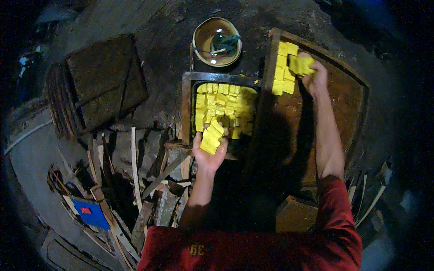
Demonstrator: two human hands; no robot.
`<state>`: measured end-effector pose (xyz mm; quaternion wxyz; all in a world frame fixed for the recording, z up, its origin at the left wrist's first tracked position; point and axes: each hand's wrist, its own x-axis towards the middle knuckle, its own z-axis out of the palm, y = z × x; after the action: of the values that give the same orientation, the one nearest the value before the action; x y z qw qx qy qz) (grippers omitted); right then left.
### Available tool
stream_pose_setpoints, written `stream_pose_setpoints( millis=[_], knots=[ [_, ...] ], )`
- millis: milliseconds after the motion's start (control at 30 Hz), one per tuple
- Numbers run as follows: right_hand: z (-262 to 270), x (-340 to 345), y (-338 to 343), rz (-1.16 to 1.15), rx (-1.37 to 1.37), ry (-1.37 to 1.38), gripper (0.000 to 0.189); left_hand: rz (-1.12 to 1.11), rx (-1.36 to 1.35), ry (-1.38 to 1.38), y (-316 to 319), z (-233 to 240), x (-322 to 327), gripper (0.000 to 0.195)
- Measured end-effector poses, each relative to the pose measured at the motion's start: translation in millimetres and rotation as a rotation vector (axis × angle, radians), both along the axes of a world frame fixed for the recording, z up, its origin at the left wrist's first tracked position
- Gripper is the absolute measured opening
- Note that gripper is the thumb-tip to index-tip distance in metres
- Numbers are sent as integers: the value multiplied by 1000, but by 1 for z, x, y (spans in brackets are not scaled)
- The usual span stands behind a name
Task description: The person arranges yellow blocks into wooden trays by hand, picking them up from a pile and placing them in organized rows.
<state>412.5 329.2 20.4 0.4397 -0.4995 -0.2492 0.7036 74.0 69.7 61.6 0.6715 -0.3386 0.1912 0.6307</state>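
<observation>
My left hand (208, 163) is palm up, holding a few yellow blocks (212, 138) that look like tofu. It is over the near edge of a square, dark-rimmed vat (222, 77), where many similar blocks (217, 99) lie packed. To the right, my right hand (317, 79) grips more yellow blocks (301, 65) above a shallow wooden tray (339, 98). Just left of that hand, yellow blocks (283, 73) are set close together along the tray's left side. The right hand's fingertips are partly hidden behind its blocks.
A round bowl (199, 56) with dark green material inside stands beyond the vat. Stacked wooden boards or trays (105, 84) lie at left. Scrap wood strips (134, 162) stick up near my left arm, with a blue panel (93, 216) among them. A wooden piece (295, 215) is below the tray.
</observation>
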Motion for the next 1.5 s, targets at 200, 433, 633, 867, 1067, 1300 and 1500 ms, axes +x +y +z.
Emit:
stream_pose_setpoints(
  millis=[200, 433, 633, 867, 1067, 1300, 1500],
  knots=[
    [54, -59, -116, 159, 278, -177, 37, 106, 188, -146, 18, 1, 15, 48],
    [78, -180, -207, 637, 465, -966, 54, -103, 175, 387, 19, 2, 45, 54],
    [55, -110, -155, 405, 225, -864, 34, -88, 124, 251, 13, 7, 45, 60],
    [-19, -33, -28, -111, 399, -1362, 35, -203, 75, 292, 14, 26, 43, 50],
    [-43, -82, 36, -330, -58, -1666, 32, -305, -46, 330, 5, 40, 43, 57],
    [-23, -50, 40, -446, 248, -827, 24, -280, -31, 297, -6, 31, 32, 56],
    [-17, -57, 43, -77, 109, -690, 36, -189, 130, 148, -3, 35, 32, 54]
  ],
)
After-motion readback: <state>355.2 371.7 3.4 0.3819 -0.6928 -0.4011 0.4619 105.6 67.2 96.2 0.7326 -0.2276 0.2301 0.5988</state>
